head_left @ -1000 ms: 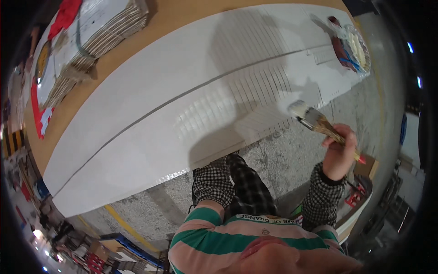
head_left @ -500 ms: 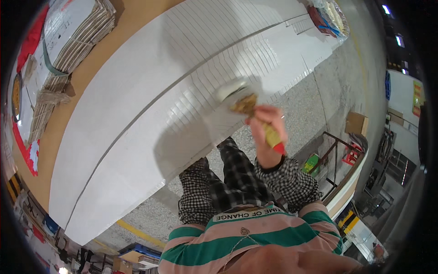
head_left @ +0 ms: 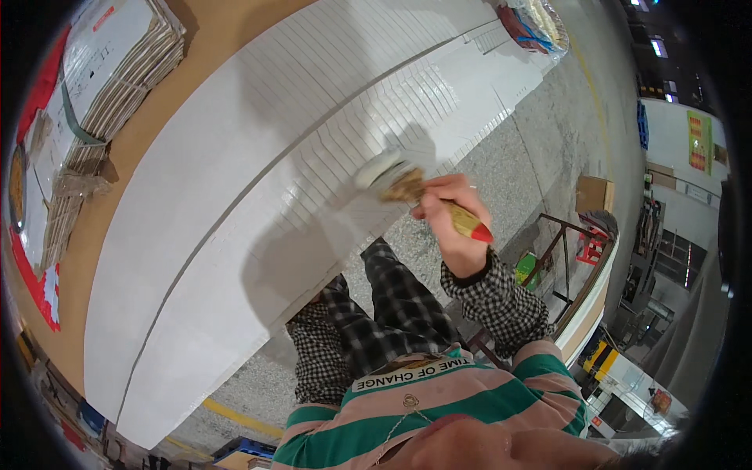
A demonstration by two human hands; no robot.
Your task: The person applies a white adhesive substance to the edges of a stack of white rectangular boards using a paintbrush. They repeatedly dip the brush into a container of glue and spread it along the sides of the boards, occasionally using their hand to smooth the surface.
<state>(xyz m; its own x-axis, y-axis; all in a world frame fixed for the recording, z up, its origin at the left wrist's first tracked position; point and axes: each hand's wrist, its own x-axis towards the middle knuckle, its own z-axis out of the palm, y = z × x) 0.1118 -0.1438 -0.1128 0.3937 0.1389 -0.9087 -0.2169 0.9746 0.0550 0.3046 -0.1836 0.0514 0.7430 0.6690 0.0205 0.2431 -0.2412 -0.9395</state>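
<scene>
My right hand (head_left: 456,215) is closed around the handle of a wide paintbrush (head_left: 406,186). The handle is yellowish with a red end, and the pale bristles, smeared by motion, lie over the near row of white sheets (head_left: 227,290). Whether they touch the surface I cannot tell. These sheets overlap in narrow steps, with a second white row (head_left: 184,172) behind them across a dark curved gap. My left forearm, in a checked sleeve (head_left: 319,352), reaches to the near edge of the sheets. The left hand is almost wholly hidden there, its fingers out of sight.
A brown tabletop (head_left: 145,137) carries the white rows. Strapped bundles of flat cardboard (head_left: 117,66) stand at the far left. At the far right end sits a reddish-brown tub (head_left: 523,30) wrapped in clear plastic. A metal-framed stand (head_left: 560,258) and a cardboard box (head_left: 595,193) are to my right.
The whole view has shifted, so the table sits further left. My right hand still grips the paintbrush, whose handle end has swung a little outward and away from me.
</scene>
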